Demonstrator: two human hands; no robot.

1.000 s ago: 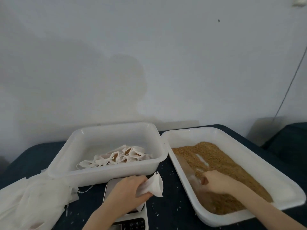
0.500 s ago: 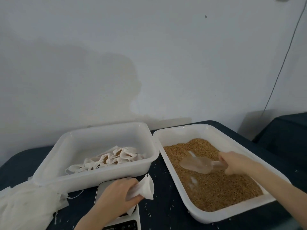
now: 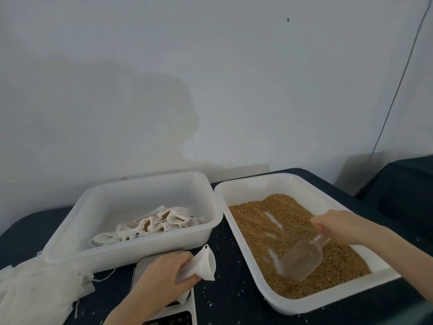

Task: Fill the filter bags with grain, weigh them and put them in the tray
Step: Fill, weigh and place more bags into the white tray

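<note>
- Gripping the handle of a clear plastic scoop [image 3: 302,258], the right hand [image 3: 337,227] has its fingers curled round it, and the scoop's bowl is tipped down into the grain [image 3: 264,228] near the front of the pile.
- The left hand [image 3: 161,275] pinches an empty white filter bag [image 3: 203,263] between thumb and fingers, with the bag's mouth held open and turned towards the grain side.
- That hand sits over a small kitchen scale [image 3: 164,310], covering most of its platform; the button strip shows at the bottom edge.
- The grain lies in a wide white tray [image 3: 276,181] on the right, with bare white streaks showing where the bottom comes through.
- To the left, just beside it, stands a deeper white tub [image 3: 131,256] with a heap of filled bags [image 3: 150,225] lying along its front wall.
- A loose pile of unfilled bags [image 3: 35,292] rests at the far left on the dark tablecloth [image 3: 232,299], partly under the tub's corner.
- Stray grains are scattered on the cloth between scale and tray.
- A plain pale wall [image 3: 210,90] rises behind.
</note>
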